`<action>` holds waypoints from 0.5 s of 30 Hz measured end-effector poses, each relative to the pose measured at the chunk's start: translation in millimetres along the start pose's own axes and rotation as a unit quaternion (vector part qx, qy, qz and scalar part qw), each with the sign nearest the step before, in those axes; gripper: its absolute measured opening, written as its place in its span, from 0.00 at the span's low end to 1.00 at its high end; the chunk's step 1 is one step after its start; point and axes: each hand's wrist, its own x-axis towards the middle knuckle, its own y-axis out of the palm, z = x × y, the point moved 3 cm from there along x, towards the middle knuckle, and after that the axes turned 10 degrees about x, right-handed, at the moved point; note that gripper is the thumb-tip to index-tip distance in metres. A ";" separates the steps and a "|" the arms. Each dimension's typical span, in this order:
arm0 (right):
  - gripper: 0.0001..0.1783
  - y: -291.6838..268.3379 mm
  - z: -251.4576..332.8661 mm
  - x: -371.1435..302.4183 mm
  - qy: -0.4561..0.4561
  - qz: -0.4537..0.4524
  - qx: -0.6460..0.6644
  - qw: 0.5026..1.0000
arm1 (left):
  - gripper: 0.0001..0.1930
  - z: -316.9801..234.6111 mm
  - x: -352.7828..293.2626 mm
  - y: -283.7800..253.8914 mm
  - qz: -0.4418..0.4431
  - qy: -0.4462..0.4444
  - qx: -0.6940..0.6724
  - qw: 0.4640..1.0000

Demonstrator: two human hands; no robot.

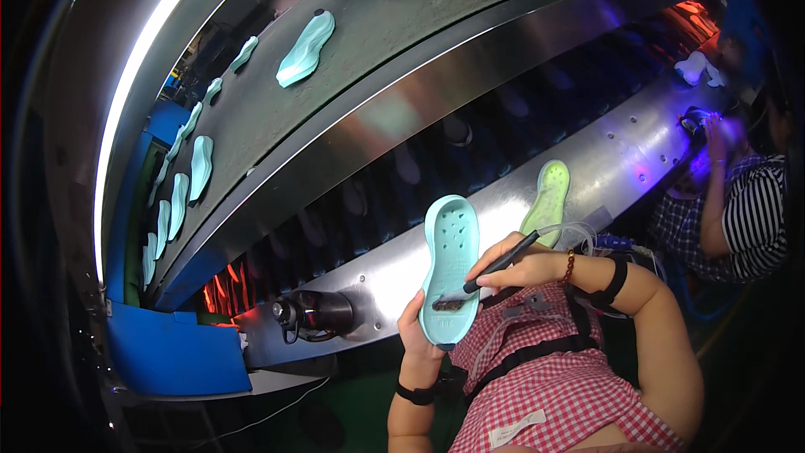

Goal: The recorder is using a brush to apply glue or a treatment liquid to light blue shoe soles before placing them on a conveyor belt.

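A pale blue shoe sole (453, 264), with small holes toward its far end, is tilted up in front of me. My left hand (413, 331) grips its near end by the edge, fingers partly hidden behind it. My right hand (521, 268) is closed around the black handle of a brush (506, 259). The brush's dark bristles lie against the inner face of the sole near its lower end. Beyond my right hand, a yellow-green sole (551, 189) rests on the metal ledge (486, 205).
Behind the ledge, a dark conveyor belt (369, 42) carries several pale blue soles (307, 49). Below it, red light glows from an opening (231, 294). A dark bottle (323, 312) lies on the ledge at left. A co-worker (746, 201) in a striped sleeve works at right.
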 end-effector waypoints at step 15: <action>0.12 -35.4 -5.7 24.3 -0.360 -0.268 -0.225 0.865 | 0.27 4.8 10.7 -0.3 0.021 0.001 -0.022 1.000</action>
